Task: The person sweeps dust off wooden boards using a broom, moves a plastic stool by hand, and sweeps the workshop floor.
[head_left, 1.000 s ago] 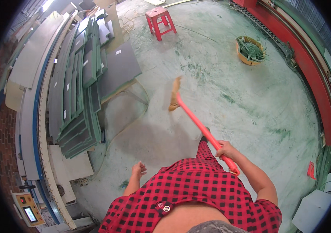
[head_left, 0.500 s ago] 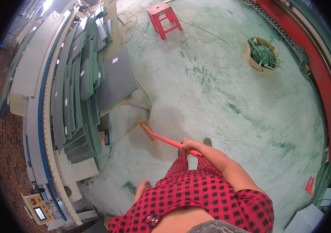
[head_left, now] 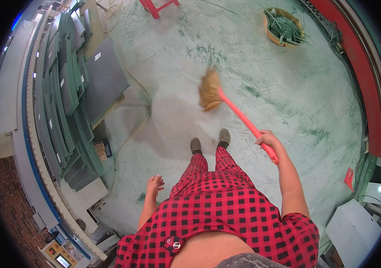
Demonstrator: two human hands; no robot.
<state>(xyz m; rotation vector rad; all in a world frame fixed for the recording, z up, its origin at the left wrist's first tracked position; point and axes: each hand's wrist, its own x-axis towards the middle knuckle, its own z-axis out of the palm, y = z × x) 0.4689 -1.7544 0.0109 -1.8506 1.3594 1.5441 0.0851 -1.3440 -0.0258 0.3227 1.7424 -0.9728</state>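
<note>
My right hand (head_left: 268, 139) is closed around the red handle of a broom (head_left: 244, 117), close to the handle's near end. The broom slants away to the left, and its tan bristle head (head_left: 210, 90) is slightly smeared by motion, ahead of my feet. Whether the bristles touch the floor I cannot tell. My left hand (head_left: 155, 184) hangs at my left side with fingers loosely curled and apart. It holds nothing.
Stacked dark green and grey boards (head_left: 67, 96) lie along the left. A pale hose (head_left: 133, 131) runs over the floor beside them. A yellow tub (head_left: 283, 27) of green scraps stands far right, near a red beam (head_left: 364, 58). The legs of a red stool (head_left: 157, 8) show at the top.
The broom has swung from the left toward the middle and farther forward, as my right hand moved right. My left hand has come farther into sight.
</note>
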